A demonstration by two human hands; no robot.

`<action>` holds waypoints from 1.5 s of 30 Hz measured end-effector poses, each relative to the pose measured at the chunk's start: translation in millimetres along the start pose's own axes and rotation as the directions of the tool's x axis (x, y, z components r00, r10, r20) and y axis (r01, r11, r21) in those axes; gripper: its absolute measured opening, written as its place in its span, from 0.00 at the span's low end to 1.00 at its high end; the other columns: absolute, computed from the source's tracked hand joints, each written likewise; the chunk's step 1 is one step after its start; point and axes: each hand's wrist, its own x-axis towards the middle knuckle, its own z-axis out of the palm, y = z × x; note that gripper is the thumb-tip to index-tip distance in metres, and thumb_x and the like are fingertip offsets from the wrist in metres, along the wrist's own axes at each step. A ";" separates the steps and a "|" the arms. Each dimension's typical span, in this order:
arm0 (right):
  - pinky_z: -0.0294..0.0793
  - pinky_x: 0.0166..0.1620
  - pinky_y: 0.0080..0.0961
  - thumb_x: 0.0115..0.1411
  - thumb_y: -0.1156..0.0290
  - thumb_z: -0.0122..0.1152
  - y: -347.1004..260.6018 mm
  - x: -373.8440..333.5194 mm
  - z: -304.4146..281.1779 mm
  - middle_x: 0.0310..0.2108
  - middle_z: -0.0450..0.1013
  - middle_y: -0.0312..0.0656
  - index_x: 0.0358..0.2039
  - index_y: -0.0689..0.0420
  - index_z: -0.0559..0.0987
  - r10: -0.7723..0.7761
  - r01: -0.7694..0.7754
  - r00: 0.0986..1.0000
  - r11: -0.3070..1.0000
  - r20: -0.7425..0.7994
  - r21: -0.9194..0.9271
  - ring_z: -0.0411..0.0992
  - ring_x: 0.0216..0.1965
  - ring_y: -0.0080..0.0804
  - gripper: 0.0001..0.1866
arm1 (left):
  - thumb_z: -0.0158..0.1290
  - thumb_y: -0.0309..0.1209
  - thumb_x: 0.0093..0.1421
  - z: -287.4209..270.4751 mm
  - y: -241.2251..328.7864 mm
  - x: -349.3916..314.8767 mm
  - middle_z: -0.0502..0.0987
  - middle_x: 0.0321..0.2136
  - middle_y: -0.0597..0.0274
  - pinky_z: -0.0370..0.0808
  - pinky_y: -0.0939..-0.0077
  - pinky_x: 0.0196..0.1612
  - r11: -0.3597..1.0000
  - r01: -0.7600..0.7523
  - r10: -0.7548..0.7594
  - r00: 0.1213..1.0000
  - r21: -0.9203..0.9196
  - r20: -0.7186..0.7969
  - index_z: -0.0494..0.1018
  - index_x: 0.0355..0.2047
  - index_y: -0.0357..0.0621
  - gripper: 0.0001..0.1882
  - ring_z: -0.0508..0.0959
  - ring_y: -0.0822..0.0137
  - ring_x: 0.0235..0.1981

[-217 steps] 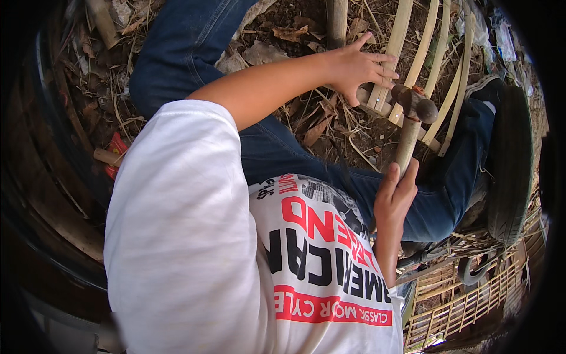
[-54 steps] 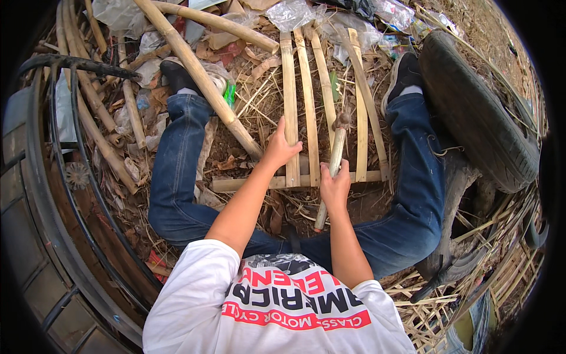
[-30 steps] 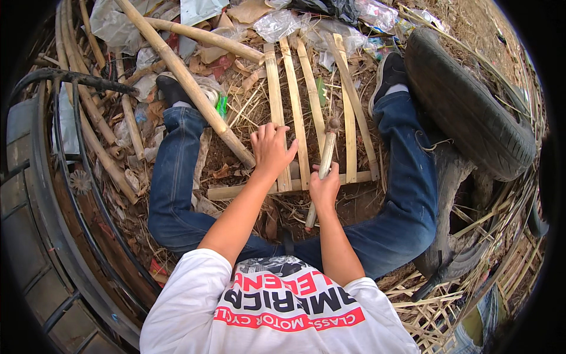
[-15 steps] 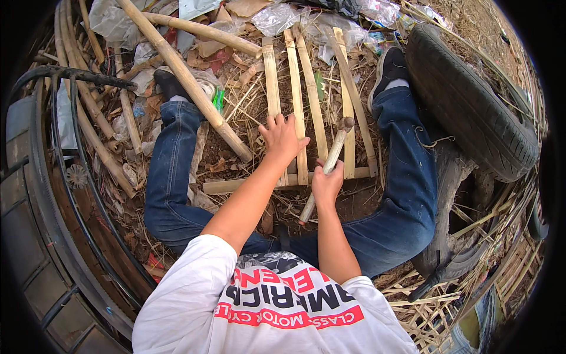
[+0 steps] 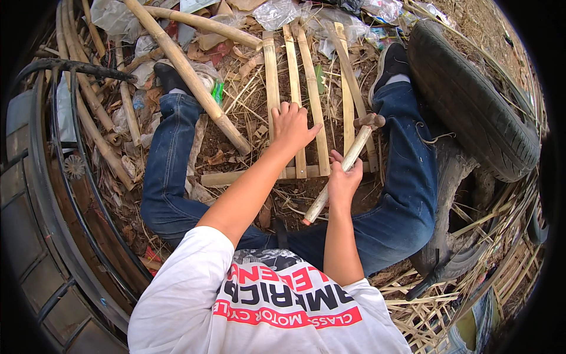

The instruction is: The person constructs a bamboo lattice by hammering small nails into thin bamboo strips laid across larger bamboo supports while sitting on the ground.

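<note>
My left hand [image 5: 293, 127] lies over the bamboo slats, its thumb spread from the fingers. Under and beside it run the second bamboo slat [image 5: 293, 71] and the third slat [image 5: 312, 100]; the palm hides part of the second. The leftmost slat [image 5: 271, 76] passes by the fingertips. Their near ends meet a crosswise bamboo strip [image 5: 227, 178] on the ground. In my right hand [image 5: 344, 186] is a hammer [image 5: 358, 144], gripped by its pale wooden handle, head up and to the right. A loose-looking slanted slat [image 5: 352, 79] crosses the rightmost slat [image 5: 348, 106].
A bamboo pole [image 5: 188, 76] slants beside my left leg, with more poles behind. A tire [image 5: 471, 100] leans on the right by a wood stump [image 5: 451, 183]. Black metal framing [image 5: 65, 159] stands at left. Plastic litter [image 5: 274, 15] and dry leaves lie beyond the slats.
My left hand has shifted right and slightly away, from the leftmost slats toward the second and third. My right hand has moved right with the hammer, whose head is now farther right.
</note>
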 end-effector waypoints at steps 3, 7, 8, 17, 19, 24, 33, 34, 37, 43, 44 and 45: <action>0.74 0.49 0.26 0.54 0.83 0.52 -26.0 -6.4 -13.3 0.44 0.76 0.57 0.46 0.70 0.65 0.014 -0.015 1.000 0.999 0.021 0.046 0.76 0.44 0.35 0.18 | 0.63 0.57 0.47 -0.9 16.1 11.1 0.76 0.40 0.55 0.57 0.57 0.53 0.995 0.095 -0.095 0.990 0.005 0.109 0.78 0.41 0.38 0.34 0.67 0.56 0.50; 0.74 0.48 0.27 0.52 0.84 0.49 -54.3 -15.6 -32.4 0.44 0.77 0.56 0.47 0.70 0.65 -0.033 0.033 0.997 0.999 0.070 0.004 0.76 0.46 0.36 0.20 | 0.67 0.55 0.43 6.9 27.4 21.7 0.75 0.46 0.53 0.57 0.53 0.57 0.982 0.186 -0.179 0.970 -0.029 0.167 0.72 0.45 0.38 0.38 0.67 0.54 0.53; 0.73 0.43 0.23 0.51 0.84 0.49 -54.4 -16.1 -35.7 0.44 0.77 0.55 0.47 0.69 0.65 -0.060 0.060 0.996 0.998 0.066 0.001 0.75 0.43 0.32 0.20 | 0.68 0.53 0.43 11.5 28.1 21.8 0.75 0.47 0.54 0.57 0.53 0.58 0.980 0.194 -0.186 0.971 -0.039 0.151 0.71 0.46 0.38 0.38 0.67 0.54 0.53; 0.72 0.34 0.18 0.51 0.85 0.49 -38.1 -14.8 -41.4 0.40 0.78 0.52 0.43 0.69 0.67 0.018 -0.020 0.996 1.000 0.088 0.024 0.75 0.36 0.26 0.17 | 0.69 0.49 0.42 19.1 32.3 17.3 0.70 0.52 0.58 0.57 0.51 0.60 0.966 0.243 -0.228 0.961 -0.087 0.156 0.67 0.53 0.44 0.41 0.64 0.55 0.56; 0.73 0.37 0.19 0.51 0.85 0.50 -41.8 -18.3 -39.8 0.39 0.78 0.52 0.43 0.69 0.67 0.065 -0.065 0.992 0.998 0.106 0.002 0.75 0.35 0.26 0.16 | 0.69 0.52 0.42 17.9 32.8 15.4 0.69 0.52 0.59 0.57 0.52 0.59 0.969 0.242 -0.231 0.960 -0.051 0.161 0.67 0.55 0.45 0.43 0.64 0.55 0.56; 0.74 0.44 0.24 0.51 0.85 0.51 -36.1 -18.3 -33.8 0.38 0.78 0.52 0.40 0.68 0.68 0.035 -0.031 0.993 0.999 0.116 -0.035 0.77 0.38 0.30 0.13 | 0.66 0.58 0.44 11.0 16.1 2.0 0.68 0.52 0.56 0.56 0.55 0.58 0.983 0.124 -0.105 0.985 -0.134 0.136 0.65 0.61 0.46 0.48 0.61 0.55 0.57; 0.75 0.40 0.26 0.50 0.81 0.54 -13.8 -25.5 -20.6 0.33 0.80 0.48 0.39 0.68 0.70 -0.030 0.049 0.987 0.992 0.160 -0.112 0.77 0.34 0.30 0.13 | 0.65 0.46 0.50 -8.4 -73.4 -40.6 0.63 0.57 0.53 0.54 0.48 0.62 0.909 0.310 -0.327 0.945 -0.279 -0.014 0.60 0.63 0.51 0.42 0.60 0.51 0.61; 0.75 0.39 0.27 0.50 0.81 0.54 -13.5 -27.8 -18.4 0.33 0.80 0.48 0.38 0.68 0.70 -0.036 0.058 0.984 0.991 0.174 -0.123 0.77 0.33 0.31 0.13 | 0.64 0.45 0.51 -9.3 -85.0 -49.0 0.63 0.57 0.52 0.53 0.46 0.63 0.880 0.364 -0.376 0.926 -0.305 0.021 0.60 0.63 0.51 0.41 0.60 0.50 0.62; 0.75 0.38 0.30 0.49 0.79 0.55 -1.3 -31.3 -16.9 0.33 0.80 0.49 0.40 0.67 0.70 -0.058 0.102 0.977 0.973 0.207 -0.207 0.78 0.31 0.34 0.16 | 0.63 0.43 0.52 -8.5 -110.5 -80.8 0.62 0.59 0.52 0.55 0.42 0.61 0.848 0.416 -0.438 0.899 -0.330 0.006 0.59 0.62 0.48 0.40 0.60 0.48 0.63; 0.77 0.40 0.39 0.47 0.76 0.59 6.7 -46.4 -9.7 0.30 0.80 0.49 0.44 0.63 0.71 -0.116 0.272 0.931 0.853 0.346 -0.445 0.80 0.32 0.48 0.21 | 0.63 0.33 0.49 -14.8 -143.2 -140.1 0.68 0.50 0.53 0.63 0.51 0.57 0.886 0.227 -0.332 0.919 -0.404 -0.212 0.68 0.54 0.47 0.31 0.67 0.49 0.55; 0.77 0.40 0.39 0.47 0.76 0.59 5.0 -49.5 -10.9 0.31 0.81 0.49 0.45 0.63 0.71 -0.104 0.285 0.920 0.839 0.377 -0.463 0.80 0.33 0.49 0.21 | 0.63 0.33 0.50 -18.5 -147.0 -142.7 0.69 0.49 0.54 0.62 0.50 0.57 0.891 0.236 -0.326 0.928 -0.389 -0.183 0.69 0.53 0.47 0.29 0.67 0.50 0.55; 0.77 0.40 0.39 0.48 0.76 0.60 0.9 -53.9 -13.0 0.31 0.81 0.49 0.45 0.63 0.71 -0.092 0.299 0.909 0.824 0.408 -0.480 0.79 0.34 0.49 0.22 | 0.63 0.33 0.51 -22.2 -152.6 -144.1 0.70 0.48 0.56 0.61 0.49 0.58 0.895 0.244 -0.320 0.935 -0.373 -0.155 0.71 0.51 0.48 0.26 0.67 0.50 0.55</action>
